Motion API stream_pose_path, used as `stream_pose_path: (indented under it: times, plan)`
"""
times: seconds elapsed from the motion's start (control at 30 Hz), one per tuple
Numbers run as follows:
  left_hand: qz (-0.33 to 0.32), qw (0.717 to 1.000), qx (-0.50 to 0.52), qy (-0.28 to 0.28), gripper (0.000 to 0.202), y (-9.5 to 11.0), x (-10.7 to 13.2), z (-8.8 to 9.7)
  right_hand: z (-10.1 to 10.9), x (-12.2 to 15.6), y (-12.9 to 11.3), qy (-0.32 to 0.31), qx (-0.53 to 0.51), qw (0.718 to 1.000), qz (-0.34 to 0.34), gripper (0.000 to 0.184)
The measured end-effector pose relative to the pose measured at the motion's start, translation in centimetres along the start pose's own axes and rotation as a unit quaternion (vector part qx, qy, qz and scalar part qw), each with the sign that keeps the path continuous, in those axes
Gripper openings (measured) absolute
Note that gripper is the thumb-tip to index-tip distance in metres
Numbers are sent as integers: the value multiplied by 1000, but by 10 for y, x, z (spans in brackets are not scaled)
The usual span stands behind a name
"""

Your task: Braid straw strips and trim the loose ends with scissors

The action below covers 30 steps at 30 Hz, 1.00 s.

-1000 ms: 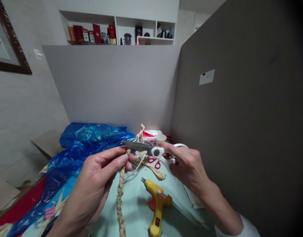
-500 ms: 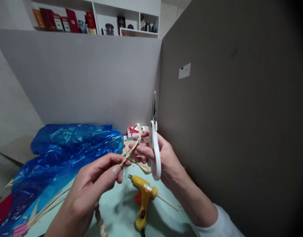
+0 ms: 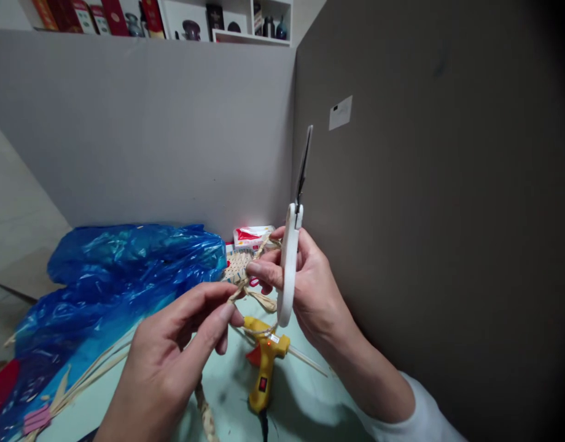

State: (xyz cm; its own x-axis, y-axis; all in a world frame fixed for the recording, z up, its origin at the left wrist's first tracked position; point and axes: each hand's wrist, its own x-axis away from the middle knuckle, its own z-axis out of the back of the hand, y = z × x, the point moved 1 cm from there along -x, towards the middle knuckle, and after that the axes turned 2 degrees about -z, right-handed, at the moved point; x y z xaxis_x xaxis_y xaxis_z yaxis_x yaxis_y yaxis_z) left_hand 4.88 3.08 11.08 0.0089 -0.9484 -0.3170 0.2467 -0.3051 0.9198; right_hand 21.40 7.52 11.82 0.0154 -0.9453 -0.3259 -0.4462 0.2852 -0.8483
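Our left hand [image 3: 172,347] pinches the braided straw cord [image 3: 239,291]; our right hand [image 3: 312,285], half-curled, pinches it farther along and carries white-handled scissors [image 3: 289,264]. Below lies a yellow glue gun [image 3: 264,374], beyond it blue plastic sheeting [image 3: 139,264].

The scissors [image 3: 290,252], earlier across the braid [image 3: 206,410], now point upward

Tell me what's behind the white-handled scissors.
Behind the blades of the scissors is the dark panel. Behind their handle, parts of the right hand show on either side; what the handle itself covers there cannot be seen.
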Motion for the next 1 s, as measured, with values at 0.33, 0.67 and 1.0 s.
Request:
stream_pose_path:
  times: [0.33, 0.67, 1.0]
  plan:
    - [-32, 997, -31, -60, 23, 5, -3, 2, -8, 8, -13, -18, 24, 999, -25, 62]
    - [-43, 989, 60, -128, 15, -2, -12, 9, 3, -2, 8, -132, -53, 972, -189, 50]
    - [1, 981, 184, -68, 20, 3, -12, 5, 3, -4, 15, -195, 70, 966, -157, 47]
